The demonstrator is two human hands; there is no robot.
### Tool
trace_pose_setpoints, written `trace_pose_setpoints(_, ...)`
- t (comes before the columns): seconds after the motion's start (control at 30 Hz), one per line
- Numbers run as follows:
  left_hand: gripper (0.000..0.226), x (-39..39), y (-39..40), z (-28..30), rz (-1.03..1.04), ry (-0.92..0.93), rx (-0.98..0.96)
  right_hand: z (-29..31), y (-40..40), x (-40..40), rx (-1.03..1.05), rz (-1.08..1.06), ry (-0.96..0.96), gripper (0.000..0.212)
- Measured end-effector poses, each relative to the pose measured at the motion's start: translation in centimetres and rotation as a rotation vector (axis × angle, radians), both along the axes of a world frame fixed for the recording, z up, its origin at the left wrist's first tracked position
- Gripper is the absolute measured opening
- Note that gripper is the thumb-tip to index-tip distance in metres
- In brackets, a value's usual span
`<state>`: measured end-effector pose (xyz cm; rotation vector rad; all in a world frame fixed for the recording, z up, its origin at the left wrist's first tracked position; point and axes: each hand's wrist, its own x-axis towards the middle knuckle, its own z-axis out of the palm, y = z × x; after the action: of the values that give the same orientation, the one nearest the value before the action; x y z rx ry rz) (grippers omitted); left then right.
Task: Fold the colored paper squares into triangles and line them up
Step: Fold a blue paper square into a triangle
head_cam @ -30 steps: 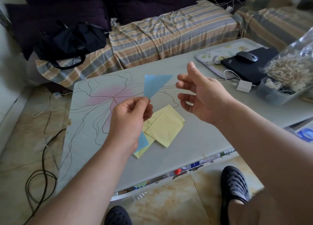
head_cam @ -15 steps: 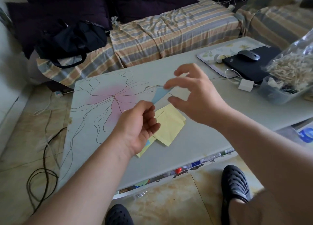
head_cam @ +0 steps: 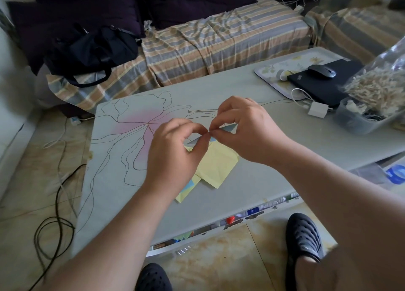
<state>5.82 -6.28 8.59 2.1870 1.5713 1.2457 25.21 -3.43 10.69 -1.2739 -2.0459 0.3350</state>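
Left hand [head_cam: 173, 157] and right hand [head_cam: 245, 130] meet fingertip to fingertip above mid-tabletop [head_cam: 252, 187], each pinching the thin blue paper triangle [head_cam: 229, 128], seen edge-on. Flat yellow paper squares [head_cam: 215, 165] overlap below, nearer the front edge. Right end: black laptop [head_cam: 322, 86], matte mouse [head_cam: 321, 71], clear tub [head_cam: 359, 119] of pale pegs.

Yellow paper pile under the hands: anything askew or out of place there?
Yes. The yellow paper pieces lie in a loose overlapping heap on the table, at mixed angles, not lined up. A blue piece pokes out beneath. Both hands pinch the blue paper above the heap.
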Motion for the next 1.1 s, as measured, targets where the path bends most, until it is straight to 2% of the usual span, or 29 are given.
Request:
trace_pose_setpoints(0.1,0.017,-0.1,0.3,0.1,0.010,0.023,0.051,-0.2,0.0,0.0,0.005,0.016,0.018,0.004)
trace_pose_setpoints(0.33,0.019,-0.3,0.7,0.4,-0.010,0.239,0.203,-0.5,-0.2,-0.4,0.082,0.067,-0.008,0.009)
trace_pose_setpoints(0.73,0.020,-0.7,0.7,1.0,0.015,0.209,0.187,0.2,-0.2,0.0,0.015,0.040,0.074,0.006)
trace_pose_setpoints(1.1,0.016,-1.2,1.0,0.9,0.005,0.202,0.183,0.4,0.1,0.8,-0.036,0.046,0.003,0.005)
